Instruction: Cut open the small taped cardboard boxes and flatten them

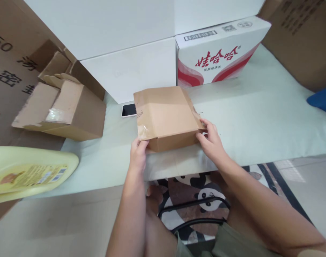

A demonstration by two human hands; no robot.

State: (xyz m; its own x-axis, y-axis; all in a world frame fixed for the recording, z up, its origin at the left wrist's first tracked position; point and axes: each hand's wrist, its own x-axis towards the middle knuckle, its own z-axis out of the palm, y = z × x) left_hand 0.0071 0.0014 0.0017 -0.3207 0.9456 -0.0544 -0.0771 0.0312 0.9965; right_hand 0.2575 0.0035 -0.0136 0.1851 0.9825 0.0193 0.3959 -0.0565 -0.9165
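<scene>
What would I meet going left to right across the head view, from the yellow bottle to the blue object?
Yellow bottle → open-flapped carton → phone → left hand → held cardboard box → right hand → blue object.

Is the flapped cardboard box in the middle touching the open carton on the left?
Apart. The head view shows pale green tablecloth between the open carton and the cardboard box.

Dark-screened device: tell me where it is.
The dark-screened device lies left of centre in the head view, on the pale cloth, its right end hidden by the held cardboard box.
</scene>
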